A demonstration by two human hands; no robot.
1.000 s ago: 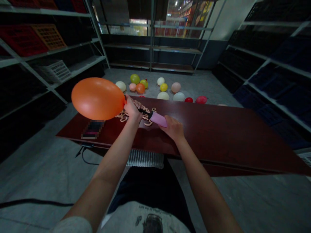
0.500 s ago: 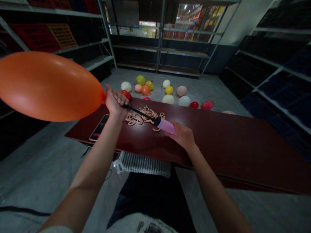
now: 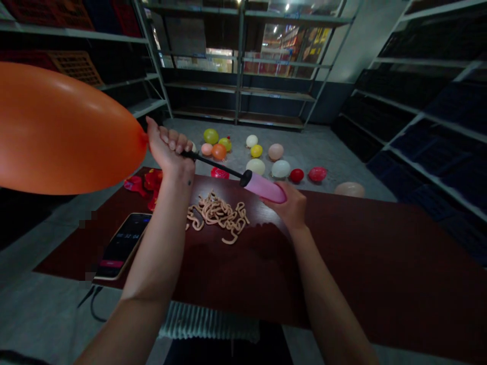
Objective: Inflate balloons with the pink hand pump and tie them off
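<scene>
Orange balloon (image 3: 68, 132), partly out of view unlike earlier, left hand (image 3: 167, 147) tight on its neck (image 3: 143, 139), right hand (image 3: 292, 205) round pink pump (image 3: 264, 187).

Left grip (image 3: 166, 148) holds 1 orange balloon (image 3: 68, 133) by its neck; right grip (image 3: 294, 207) holds 1 pink pump (image 3: 264, 187).

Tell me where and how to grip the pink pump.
Around the pink barrel, best from the right, as the right hand does: it looks much thicker than the black rod and slopes down that way, while the left hand occupies the rod's other end.
</scene>
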